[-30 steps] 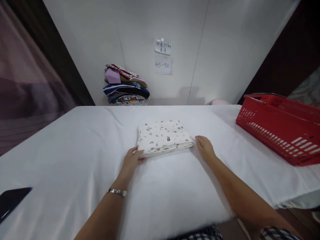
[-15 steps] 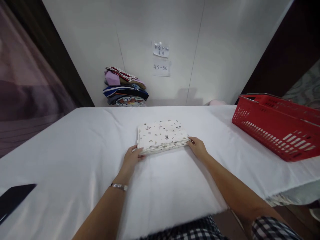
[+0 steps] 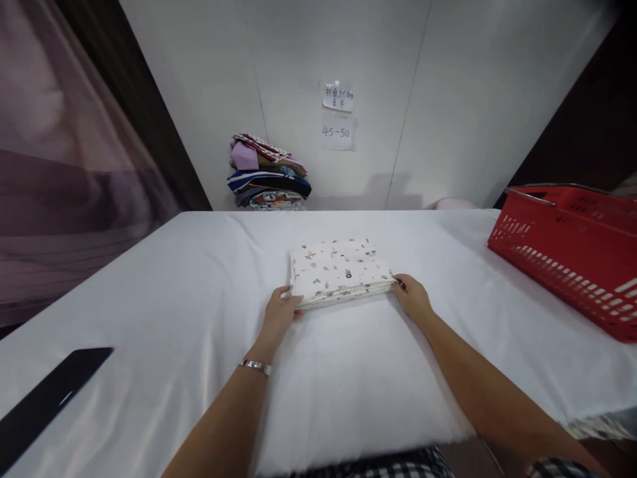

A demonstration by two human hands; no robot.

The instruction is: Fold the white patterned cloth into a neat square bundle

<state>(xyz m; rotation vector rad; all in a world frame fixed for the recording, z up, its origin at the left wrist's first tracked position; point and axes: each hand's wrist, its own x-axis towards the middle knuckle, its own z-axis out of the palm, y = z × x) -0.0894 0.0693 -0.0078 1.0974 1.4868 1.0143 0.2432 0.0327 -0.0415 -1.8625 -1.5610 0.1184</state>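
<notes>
A folded white cloth with small printed patterns point(image 3: 340, 271) lies in the middle of a table covered in white fabric point(image 3: 199, 299). My left hand point(image 3: 279, 315) grips the cloth's near left corner, fingers tucked at its edge; a bracelet sits on that wrist. The near right corner is in the fingers of my right hand point(image 3: 412, 296). Both forearms reach in from the bottom of the view.
A red plastic basket point(image 3: 572, 255) stands at the table's right edge. A pile of folded colourful clothes point(image 3: 269, 174) sits against the back wall, under two paper notes point(image 3: 338, 114). A flat dark object point(image 3: 50, 398) lies at the near left.
My right hand has moved in from beside the cloth and taken hold of its near right corner. The left hand stayed at the left corner. The view shifted slightly.
</notes>
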